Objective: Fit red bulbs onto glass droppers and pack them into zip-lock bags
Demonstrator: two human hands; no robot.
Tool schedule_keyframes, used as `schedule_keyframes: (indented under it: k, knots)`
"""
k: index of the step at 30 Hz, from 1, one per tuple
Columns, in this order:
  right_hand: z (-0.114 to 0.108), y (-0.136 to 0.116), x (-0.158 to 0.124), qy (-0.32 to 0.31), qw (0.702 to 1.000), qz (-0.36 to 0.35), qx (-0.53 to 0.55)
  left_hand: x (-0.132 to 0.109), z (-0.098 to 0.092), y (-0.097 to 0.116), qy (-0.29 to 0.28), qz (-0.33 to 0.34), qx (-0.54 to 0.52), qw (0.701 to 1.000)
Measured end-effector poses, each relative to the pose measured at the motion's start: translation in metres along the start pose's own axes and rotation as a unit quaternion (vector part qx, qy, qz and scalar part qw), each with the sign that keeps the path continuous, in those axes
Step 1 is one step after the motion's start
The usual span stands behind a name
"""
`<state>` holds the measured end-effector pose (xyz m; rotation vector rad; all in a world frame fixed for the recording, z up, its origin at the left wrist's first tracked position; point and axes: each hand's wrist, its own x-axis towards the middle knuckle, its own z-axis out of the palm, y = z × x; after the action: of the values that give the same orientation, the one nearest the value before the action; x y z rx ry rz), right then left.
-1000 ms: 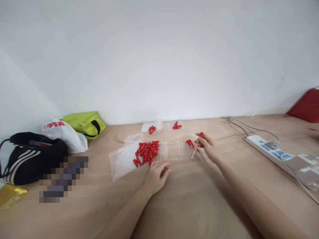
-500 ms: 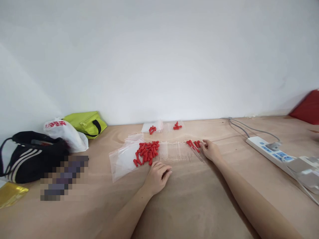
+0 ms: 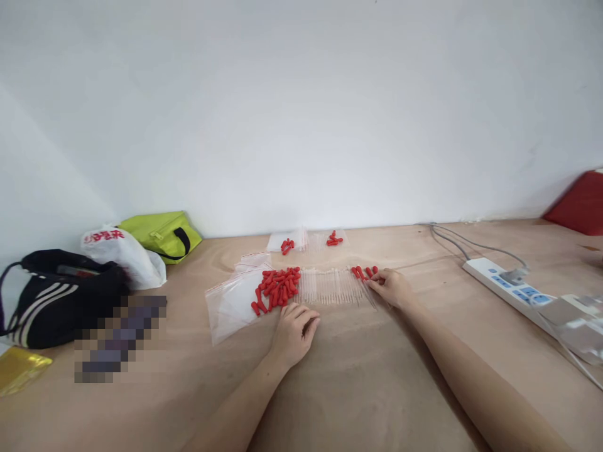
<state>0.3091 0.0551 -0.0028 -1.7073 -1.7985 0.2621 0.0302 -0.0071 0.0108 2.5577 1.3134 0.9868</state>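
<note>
Right hand at the red-topped tubes, left hand beside the bulb pile

Take the row of bare clear tubes as the middle of the clock, with twelve toward the wall. The red-topped tubes lie at three o'clock, at that end of the row, their thin stems slanting toward the wearer. The right hand is just beyond them, its thumb and fingertips drawn close at the stems; whether they pinch one cannot be told. The left hand rests on the table at about seven to eight o'clock, fingers loosely curled, nothing seen in its grip. The two hands are well apart. The bulb pile sits at nine o'clock, partly on clear plastic bags.

The likeliest trouble is at three o'clock: the tubes lie close and look light, so a sideways brush of the right fingers could roll several and muddle the row. Being see-through, the stems are easy to misjudge; a grip on two at once could drag a neighbour along. If the stems are glass, which cannot be told, a hard squeeze might crack one. At seven to eight o'clock, a careless shift of the left hand could scatter the bulbs, since round ends would probably roll.
</note>
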Motion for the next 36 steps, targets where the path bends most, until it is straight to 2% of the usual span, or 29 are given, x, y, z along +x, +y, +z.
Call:
schedule_keyframes:
  k: [6,11,13,15,19,21,24,30,36]
  knots:
    - [0.0,-0.005,-0.002,0.006,1.0,0.022,0.008,0.001,-0.001,0.003,0.008,0.005,0.001,1.0]
    - [-0.004,-0.013,-0.006,0.054,0.99,0.107,0.069,0.002,-0.002,0.004,0.031,-0.012,0.028,0.999]
    - [-0.001,-0.018,-0.007,0.074,0.988,0.109,0.081,0.005,-0.001,0.005,0.044,-0.033,0.053,0.997]
    - [0.005,-0.026,-0.01,0.093,0.989,0.074,0.09,0.011,0.0,0.005,0.051,-0.056,0.084,0.994]
    - [0.019,-0.045,-0.023,0.117,0.987,-0.079,0.083,0.032,0.005,0.008,0.046,-0.105,0.169,0.979]
    - [0.024,-0.056,-0.033,0.104,0.982,-0.144,0.063,0.045,0.008,0.009,0.028,-0.134,0.209,0.968]
    - [0.027,-0.068,-0.047,0.051,0.977,-0.204,0.026,0.062,0.011,0.01,-0.004,-0.182,0.248,0.952]
    - [0.027,-0.076,-0.058,-0.017,0.973,-0.231,-0.003,0.082,0.016,0.009,-0.057,-0.228,0.272,0.933]
    - [0.031,-0.078,-0.058,-0.041,0.975,-0.218,0.001,0.088,0.021,0.013,-0.068,-0.242,0.284,0.925]
